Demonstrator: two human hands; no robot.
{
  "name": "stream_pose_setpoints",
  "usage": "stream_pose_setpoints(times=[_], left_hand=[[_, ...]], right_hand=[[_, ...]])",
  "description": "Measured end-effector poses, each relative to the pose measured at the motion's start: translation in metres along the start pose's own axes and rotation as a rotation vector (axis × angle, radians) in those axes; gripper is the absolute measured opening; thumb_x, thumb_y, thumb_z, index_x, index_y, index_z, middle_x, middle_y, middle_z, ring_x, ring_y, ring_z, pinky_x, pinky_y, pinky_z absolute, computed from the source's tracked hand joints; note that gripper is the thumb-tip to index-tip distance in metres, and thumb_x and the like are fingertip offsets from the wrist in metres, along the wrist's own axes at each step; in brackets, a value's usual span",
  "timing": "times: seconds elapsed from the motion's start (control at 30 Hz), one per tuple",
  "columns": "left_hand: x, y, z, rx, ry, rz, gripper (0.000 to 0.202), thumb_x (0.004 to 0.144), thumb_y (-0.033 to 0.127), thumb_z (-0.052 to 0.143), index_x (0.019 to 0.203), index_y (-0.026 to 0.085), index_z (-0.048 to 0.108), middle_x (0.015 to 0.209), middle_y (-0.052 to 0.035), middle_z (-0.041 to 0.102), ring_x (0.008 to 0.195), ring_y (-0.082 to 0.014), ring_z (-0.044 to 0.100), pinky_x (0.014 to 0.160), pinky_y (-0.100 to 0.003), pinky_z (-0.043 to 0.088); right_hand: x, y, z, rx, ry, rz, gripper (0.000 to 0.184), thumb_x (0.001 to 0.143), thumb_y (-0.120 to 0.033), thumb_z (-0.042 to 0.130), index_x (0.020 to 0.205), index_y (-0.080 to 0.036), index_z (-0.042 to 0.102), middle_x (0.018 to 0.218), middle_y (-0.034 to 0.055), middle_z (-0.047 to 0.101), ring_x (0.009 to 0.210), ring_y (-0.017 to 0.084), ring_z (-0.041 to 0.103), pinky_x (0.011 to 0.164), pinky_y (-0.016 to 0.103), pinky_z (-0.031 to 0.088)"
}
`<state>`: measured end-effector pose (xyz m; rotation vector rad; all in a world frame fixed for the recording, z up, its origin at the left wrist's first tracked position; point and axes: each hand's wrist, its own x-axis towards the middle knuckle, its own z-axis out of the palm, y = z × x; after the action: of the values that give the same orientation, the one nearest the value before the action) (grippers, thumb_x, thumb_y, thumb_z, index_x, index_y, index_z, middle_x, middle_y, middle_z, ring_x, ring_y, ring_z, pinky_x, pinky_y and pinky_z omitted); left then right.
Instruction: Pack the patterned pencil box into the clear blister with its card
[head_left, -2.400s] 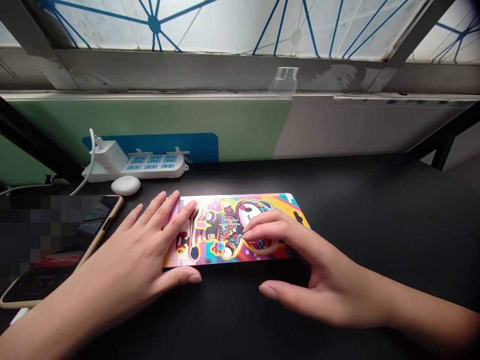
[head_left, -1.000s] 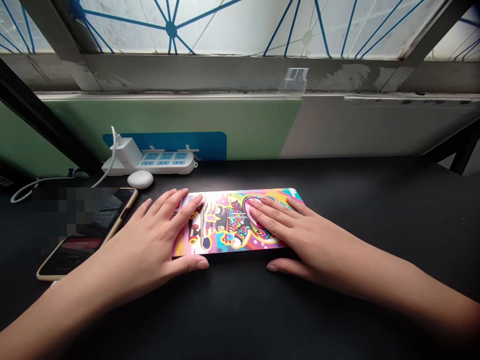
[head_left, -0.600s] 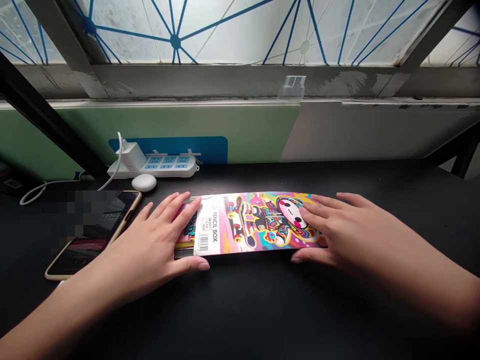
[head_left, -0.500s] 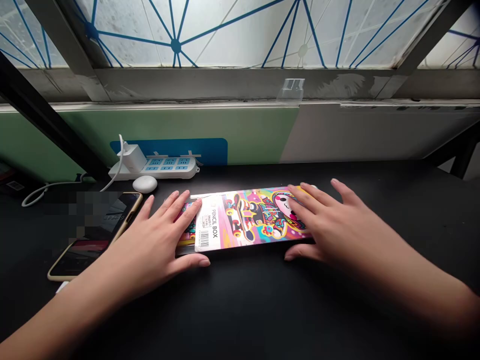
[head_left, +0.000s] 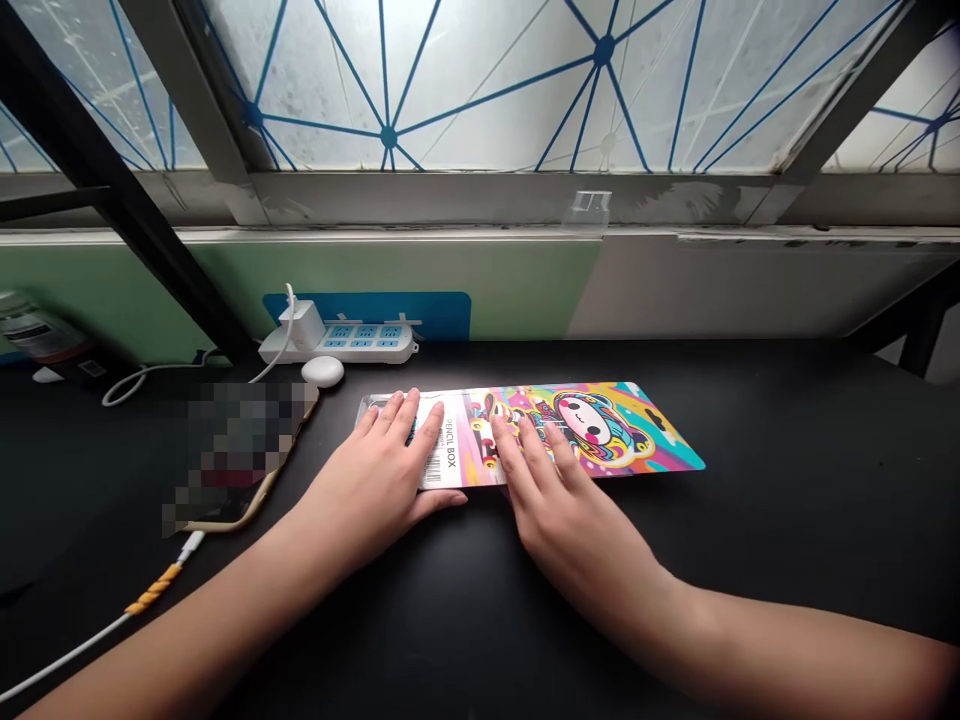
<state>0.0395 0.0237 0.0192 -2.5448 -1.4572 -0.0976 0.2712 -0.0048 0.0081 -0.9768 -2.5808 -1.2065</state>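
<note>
A pencil box (head_left: 611,425) with a bright cartoon print lies flat on the black tabletop, its long side running left to right. A white label reading "PENCIL BOX" is near its left end. My left hand (head_left: 379,475) rests on that end, fingers stretched out over the top and thumb along the near edge. Across the middle of the box lies my right hand (head_left: 559,500), its fingers laid flat on the print and its thumb mostly hidden. The printed right part of the box shows uncovered.
To the left lies a phone (head_left: 247,460) with a white cable (head_left: 82,650) at its near end. Behind it are a small white rounded case (head_left: 322,372) and a power strip (head_left: 367,343) with a plug. A bottle (head_left: 41,335) and a dark slanted post (head_left: 161,245) are at the far left.
My right hand has slid left from the box's right end to its middle, baring the cartoon face and right edge. The camera view has shifted, and the phone cable now shows.
</note>
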Motion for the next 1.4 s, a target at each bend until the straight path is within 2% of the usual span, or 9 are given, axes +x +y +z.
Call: stream_pose_setpoints(times=[0.2,0.47,0.57,0.67,0.8,0.97,1.07,1.17,1.4], left_hand=[[0.000,0.001,-0.001,-0.023,-0.014,-0.030,0.096,0.090,0.069,0.062,0.156,0.004,0.039,0.159,-0.0312,0.038,0.147,-0.0463,0.040,0.115,-0.059,0.041],[0.000,-0.001,-0.006,-0.061,-0.049,-0.046,0.095,0.090,0.069,0.061,0.154,0.002,0.040,0.160,-0.0303,0.037,0.149,-0.0433,0.038,0.117,-0.057,0.039],[0.000,0.000,-0.010,-0.045,-0.024,-0.025,0.090,0.092,0.066,0.061,0.156,0.007,0.039,0.157,-0.0309,0.041,0.146,-0.0442,0.041,0.114,-0.057,0.041],[0.001,0.001,-0.011,-0.020,0.006,-0.001,0.083,0.097,0.062,0.056,0.159,0.010,0.036,0.156,-0.0307,0.044,0.145,-0.0449,0.043,0.112,-0.058,0.042],[0.001,-0.002,-0.007,0.006,-0.025,-0.022,0.079,0.100,0.053,0.054,0.157,0.000,0.036,0.159,-0.0312,0.039,0.148,-0.0422,0.039,0.117,-0.055,0.039],[0.000,-0.005,-0.006,0.048,-0.059,-0.014,0.073,0.101,0.044,0.054,0.155,-0.001,0.039,0.161,-0.0266,0.037,0.149,-0.0376,0.038,0.118,-0.051,0.040],[0.000,-0.006,-0.010,0.069,-0.077,-0.015,0.072,0.100,0.043,0.055,0.156,0.000,0.038,0.161,-0.0253,0.036,0.149,-0.0368,0.040,0.117,-0.050,0.041],[0.001,-0.010,-0.014,0.060,-0.113,-0.023,0.072,0.100,0.043,0.055,0.157,0.002,0.037,0.162,-0.0234,0.036,0.148,-0.0357,0.041,0.118,-0.050,0.040],[-0.004,-0.034,-0.014,0.031,-0.111,-0.034,0.071,0.100,0.048,0.055,0.157,0.010,0.040,0.162,-0.0193,0.038,0.145,-0.0361,0.046,0.115,-0.052,0.042]], right_hand=[[0.006,-0.002,-0.004,-0.051,0.045,-0.061,0.049,0.089,-0.008,0.039,0.122,0.010,0.070,0.129,0.0301,0.068,0.110,0.043,0.069,0.093,0.054,0.056],[-0.009,0.012,-0.015,-0.026,0.022,-0.142,0.042,0.086,-0.005,0.041,0.103,0.005,0.079,0.119,0.0296,0.073,0.102,0.042,0.071,0.086,0.053,0.060],[-0.002,0.017,-0.008,0.159,0.041,-0.123,0.038,0.094,-0.017,0.051,0.117,0.004,0.074,0.131,0.0282,0.068,0.117,0.042,0.067,0.097,0.054,0.059],[0.007,0.017,0.004,0.417,0.027,-0.054,0.054,0.097,-0.031,0.057,0.140,0.001,0.058,0.148,0.0260,0.056,0.134,0.040,0.056,0.108,0.055,0.053],[0.006,0.019,0.018,0.594,0.005,-0.023,0.056,0.098,-0.031,0.058,0.146,-0.004,0.052,0.153,0.0224,0.052,0.141,0.037,0.051,0.113,0.055,0.049],[-0.032,0.048,0.034,0.595,0.117,0.042,0.050,0.100,-0.016,0.053,0.150,-0.016,0.051,0.146,0.0169,0.061,0.137,0.032,0.056,0.111,0.052,0.052],[-0.065,0.073,0.042,0.568,0.137,0.055,0.064,0.100,-0.004,0.045,0.160,-0.025,0.035,0.144,0.0133,0.063,0.135,0.028,0.059,0.110,0.049,0.054],[-0.089,0.089,0.044,0.534,0.125,0.034,0.070,0.100,-0.001,0.043,0.163,-0.026,0.025,0.145,0.0127,0.062,0.135,0.028,0.058,0.110,0.048,0.054],[-0.107,0.103,0.037,0.510,0.197,0.121,0.066,0.097,0.002,0.045,0.158,-0.024,0.039,0.143,0.0123,0.064,0.133,0.029,0.060,0.110,0.049,0.053]])
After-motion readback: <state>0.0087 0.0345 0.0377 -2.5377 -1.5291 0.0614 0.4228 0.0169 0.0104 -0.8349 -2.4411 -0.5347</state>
